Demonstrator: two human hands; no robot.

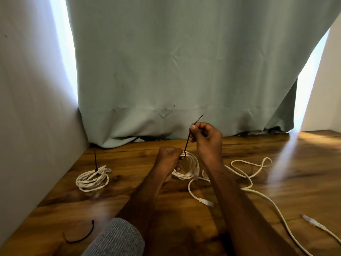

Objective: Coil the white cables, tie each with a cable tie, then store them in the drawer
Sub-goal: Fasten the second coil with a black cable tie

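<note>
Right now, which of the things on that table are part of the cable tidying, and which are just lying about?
Part of the job:
- coil being tied, held by the left hand
- black cable tie, pulled by the right hand
- tied coil
- loose white cable
- spare cable tie

Just there:
- green curtain
- wooden table
- grey sleeve

Both bare forearms reached forward, close together. The left hand sat lower with its fingers curled tight, while the right hand was raised above it, thumb and fingers pinched.
</note>
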